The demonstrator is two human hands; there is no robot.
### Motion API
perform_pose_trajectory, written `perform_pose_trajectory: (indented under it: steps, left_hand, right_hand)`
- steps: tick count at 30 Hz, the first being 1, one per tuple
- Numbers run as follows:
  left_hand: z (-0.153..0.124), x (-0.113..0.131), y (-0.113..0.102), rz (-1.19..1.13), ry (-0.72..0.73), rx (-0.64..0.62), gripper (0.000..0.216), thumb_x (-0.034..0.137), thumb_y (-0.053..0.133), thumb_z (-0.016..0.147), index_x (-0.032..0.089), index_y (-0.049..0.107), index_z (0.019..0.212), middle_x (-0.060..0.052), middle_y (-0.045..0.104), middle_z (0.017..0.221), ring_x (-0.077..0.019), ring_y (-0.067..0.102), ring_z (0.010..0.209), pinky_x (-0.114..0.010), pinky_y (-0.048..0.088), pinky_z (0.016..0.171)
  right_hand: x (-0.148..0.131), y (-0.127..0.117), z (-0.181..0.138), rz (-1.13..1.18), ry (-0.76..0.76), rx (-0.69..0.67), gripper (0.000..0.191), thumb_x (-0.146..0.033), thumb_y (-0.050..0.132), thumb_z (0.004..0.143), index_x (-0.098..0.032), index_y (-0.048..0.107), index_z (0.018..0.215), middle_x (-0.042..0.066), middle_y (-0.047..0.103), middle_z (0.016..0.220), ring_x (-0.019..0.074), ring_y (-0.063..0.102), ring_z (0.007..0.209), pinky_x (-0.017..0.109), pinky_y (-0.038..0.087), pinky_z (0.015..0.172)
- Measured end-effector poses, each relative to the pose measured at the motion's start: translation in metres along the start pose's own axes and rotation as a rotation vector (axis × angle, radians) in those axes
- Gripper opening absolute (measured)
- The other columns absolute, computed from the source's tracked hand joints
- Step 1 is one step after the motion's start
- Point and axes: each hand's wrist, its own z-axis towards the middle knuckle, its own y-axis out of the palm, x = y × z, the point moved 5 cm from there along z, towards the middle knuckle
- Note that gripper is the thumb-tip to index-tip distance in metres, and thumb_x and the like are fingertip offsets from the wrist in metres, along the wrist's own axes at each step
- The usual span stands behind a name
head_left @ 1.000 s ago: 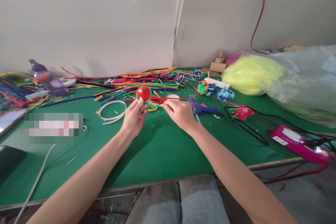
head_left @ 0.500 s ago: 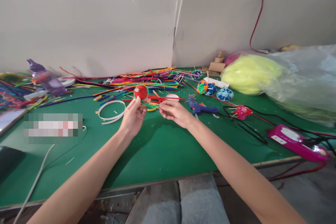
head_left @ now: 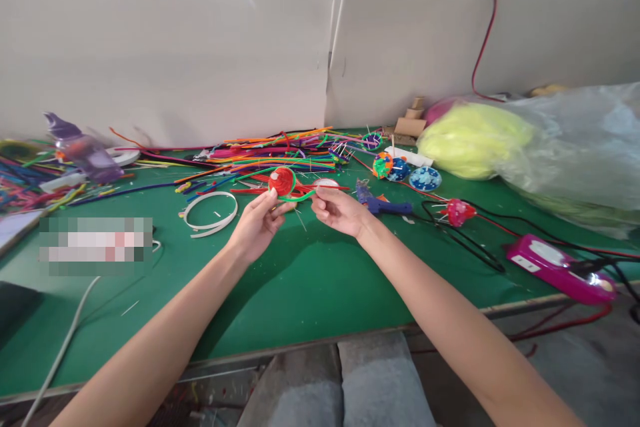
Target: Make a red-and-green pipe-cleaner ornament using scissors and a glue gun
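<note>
My left hand [head_left: 257, 227] pinches a small round red coil [head_left: 281, 181] of pipe cleaner, held just above the green table [head_left: 300, 280]. A green pipe cleaner [head_left: 300, 197] curves from the coil's rim to my right hand [head_left: 340, 210], which pinches its free end. Both hands are closed on these pieces, close together at the table's middle. Behind them lies a heap of colourful pipe cleaners [head_left: 280, 153].
A white hoop [head_left: 210, 210] lies left of my hands. A blue glue gun [head_left: 383, 203], finished coloured discs [head_left: 400, 170], a red ball [head_left: 457, 211], black cables and a pink power strip [head_left: 555, 267] lie right. A plastic bag of yellow stuff [head_left: 480, 140] stands far right, a purple bottle [head_left: 83, 147] far left.
The red coil has moved right and a little lower in my left hand. My right hand has shifted slightly up, drawing the green pipe cleaner around the coil.
</note>
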Motion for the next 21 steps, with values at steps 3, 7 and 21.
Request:
perform_pose_trajectory:
  steps: [3, 7, 21]
  left_hand:
    - [-0.001, -0.002, 0.001, 0.027, -0.031, -0.038, 0.027, 0.028, 0.083, 0.066, 0.013, 0.064, 0.077, 0.001, 0.065, 0.066, -0.0087, 0.067, 0.062, -0.011, 0.037, 0.040]
    - [-0.002, -0.005, 0.004, 0.083, -0.053, -0.067, 0.028, 0.029, 0.083, 0.066, 0.012, 0.065, 0.079, 0.000, 0.065, 0.067, -0.0096, 0.068, 0.065, -0.011, 0.035, 0.040]
    - [0.000, 0.002, -0.004, 0.097, 0.123, 0.066, 0.025, 0.028, 0.082, 0.067, 0.014, 0.063, 0.075, 0.002, 0.061, 0.065, -0.0079, 0.066, 0.064, -0.012, 0.032, 0.040]
  right_hand:
    - [0.000, 0.000, 0.000, -0.066, 0.004, -0.044, 0.037, -0.037, 0.084, 0.060, -0.017, 0.053, 0.063, -0.007, 0.055, 0.049, 0.0040, 0.046, 0.042, 0.016, 0.031, 0.038]
    - [-0.007, 0.001, -0.003, -0.166, -0.075, -0.039, 0.036, -0.040, 0.081, 0.064, -0.017, 0.053, 0.062, -0.007, 0.054, 0.049, 0.0039, 0.044, 0.040, 0.018, 0.029, 0.039]
    - [-0.022, 0.009, -0.013, -0.493, -0.402, 0.214, 0.023, -0.040, 0.075, 0.071, -0.018, 0.070, 0.072, -0.007, 0.045, 0.046, 0.0061, 0.036, 0.043, 0.023, 0.024, 0.043]
